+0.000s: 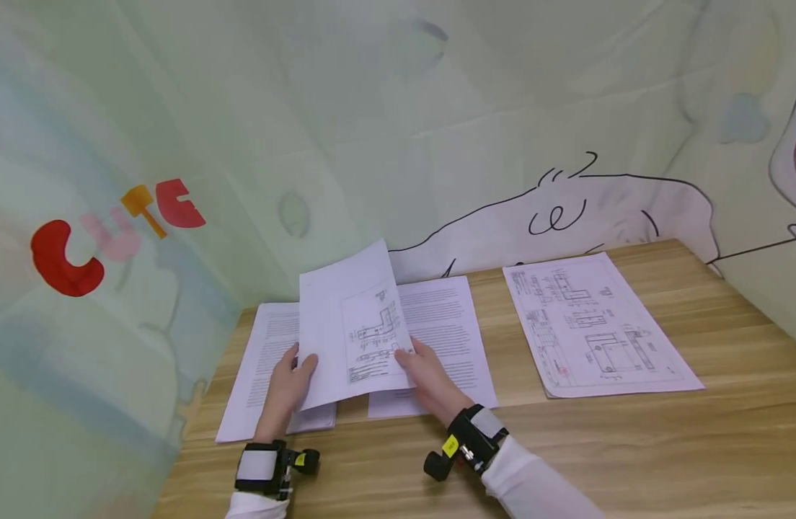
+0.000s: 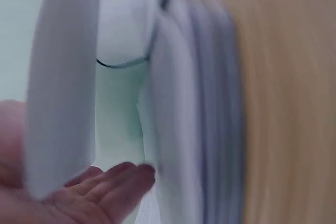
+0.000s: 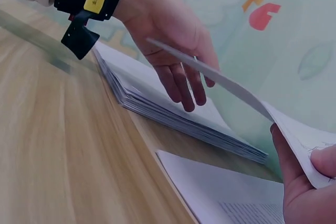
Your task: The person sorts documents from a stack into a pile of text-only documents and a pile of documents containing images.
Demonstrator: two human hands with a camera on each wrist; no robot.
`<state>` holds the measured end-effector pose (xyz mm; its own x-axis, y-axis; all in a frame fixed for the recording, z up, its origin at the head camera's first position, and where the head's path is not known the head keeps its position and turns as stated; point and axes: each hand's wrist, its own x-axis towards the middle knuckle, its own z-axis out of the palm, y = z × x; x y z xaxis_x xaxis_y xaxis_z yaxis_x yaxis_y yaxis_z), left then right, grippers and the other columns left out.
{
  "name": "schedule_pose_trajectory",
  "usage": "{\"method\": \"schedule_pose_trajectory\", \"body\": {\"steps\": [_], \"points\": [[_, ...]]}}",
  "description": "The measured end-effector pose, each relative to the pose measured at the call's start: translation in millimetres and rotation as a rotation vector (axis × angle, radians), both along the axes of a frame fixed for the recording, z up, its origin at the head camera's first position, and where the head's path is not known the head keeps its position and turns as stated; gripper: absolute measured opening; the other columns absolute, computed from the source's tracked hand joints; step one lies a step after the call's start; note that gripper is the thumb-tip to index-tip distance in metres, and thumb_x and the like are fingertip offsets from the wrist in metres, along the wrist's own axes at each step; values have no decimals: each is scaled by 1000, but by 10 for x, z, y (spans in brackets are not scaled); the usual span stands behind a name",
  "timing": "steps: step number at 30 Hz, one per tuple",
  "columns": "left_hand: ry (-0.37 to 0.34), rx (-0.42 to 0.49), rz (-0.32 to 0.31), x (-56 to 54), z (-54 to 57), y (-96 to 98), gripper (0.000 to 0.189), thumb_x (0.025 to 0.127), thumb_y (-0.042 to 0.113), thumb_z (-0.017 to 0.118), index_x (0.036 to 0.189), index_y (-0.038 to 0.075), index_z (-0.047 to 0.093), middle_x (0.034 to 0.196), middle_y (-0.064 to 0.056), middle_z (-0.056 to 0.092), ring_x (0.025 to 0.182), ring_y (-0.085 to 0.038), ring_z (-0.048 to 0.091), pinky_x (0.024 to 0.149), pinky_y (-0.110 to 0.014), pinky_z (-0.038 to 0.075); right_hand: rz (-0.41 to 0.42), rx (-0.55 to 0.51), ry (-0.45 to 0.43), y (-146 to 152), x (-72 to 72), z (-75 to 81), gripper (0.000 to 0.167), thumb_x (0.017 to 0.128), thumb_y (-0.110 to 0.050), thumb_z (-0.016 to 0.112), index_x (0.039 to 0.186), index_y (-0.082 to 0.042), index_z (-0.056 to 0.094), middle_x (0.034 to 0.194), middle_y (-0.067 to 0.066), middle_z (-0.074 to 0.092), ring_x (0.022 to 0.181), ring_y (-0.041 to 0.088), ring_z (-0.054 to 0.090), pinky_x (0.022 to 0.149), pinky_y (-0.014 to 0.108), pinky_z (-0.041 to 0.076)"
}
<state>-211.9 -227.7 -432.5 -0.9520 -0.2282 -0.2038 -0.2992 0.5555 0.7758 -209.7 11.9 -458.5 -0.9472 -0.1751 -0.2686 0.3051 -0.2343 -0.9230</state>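
A drawing sheet (image 1: 326, 324), white with a printed technical drawing on its right half, is held up tilted over the papers. My right hand (image 1: 433, 378) pinches its lower right corner, thumb on the printed face and fingers behind. At the lower left edge is my left hand (image 1: 286, 389). In the left wrist view the sheet passes between the left thumb and the fingers (image 2: 123, 190), which are extended and apart from it. Below the left hand lies a thick stack of text pages (image 1: 251, 396). Another text page (image 1: 440, 310) lies behind the right hand, partly covered by the sheet.
Further right on the wooden table (image 1: 631, 447) lies another technical drawing (image 1: 612, 339) with a small red mark. A pale printed curtain (image 1: 346, 144) rises along the table's back and left edges. Each wrist carries a strapped camera mount.
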Motion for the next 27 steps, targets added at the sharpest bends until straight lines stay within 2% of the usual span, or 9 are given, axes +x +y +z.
{"method": "schedule_pose_trajectory", "body": {"steps": [4,7,10,14,18,22,27], "points": [[-14,252,51,-27,-3,107,66,102,39,46,158,12,23,150,-18,46,130,-32,53,100,-42,50,18,-40,4,145,19,8,49,104,-16,43,153,-12,36,140,11,58,122,20,60,100,32,48],[-2,364,38,-31,-28,195,57,103,35,46,155,17,31,141,-14,55,118,-24,61,85,-30,54,37,-49,21,259,36,9,49,104,-15,42,152,-14,37,136,12,61,112,17,64,91,28,51],[43,428,-3,-33,-56,284,48,104,26,46,151,17,38,136,-14,58,108,-17,65,78,-27,55,63,-51,28,387,46,30,48,104,-15,42,151,-15,38,133,12,62,107,15,66,88,28,53],[107,473,-63,-42,-82,410,46,104,18,45,149,14,39,136,-16,58,106,-14,63,80,-27,54,83,-9,31,567,33,73,48,103,-15,44,150,-14,40,130,11,64,105,14,66,85,28,53],[121,496,-101,-38,-96,554,46,104,16,44,149,14,39,137,-16,57,113,-18,61,83,-27,52,68,96,52,740,-7,93,49,101,-17,48,150,-14,40,126,10,66,99,13,67,80,27,53],[130,542,-139,-33,-91,733,47,104,14,43,150,14,37,140,-15,55,118,-21,58,86,-27,50,47,212,69,920,-12,144,54,102,-22,49,153,-14,34,126,12,64,97,13,65,80,26,51],[140,570,-180,-37,-66,968,46,103,13,45,149,10,39,144,-15,52,130,-26,50,101,-36,42,40,319,72,1150,23,262,58,104,-26,44,158,-18,24,135,13,59,106,17,63,85,25,48]]}}
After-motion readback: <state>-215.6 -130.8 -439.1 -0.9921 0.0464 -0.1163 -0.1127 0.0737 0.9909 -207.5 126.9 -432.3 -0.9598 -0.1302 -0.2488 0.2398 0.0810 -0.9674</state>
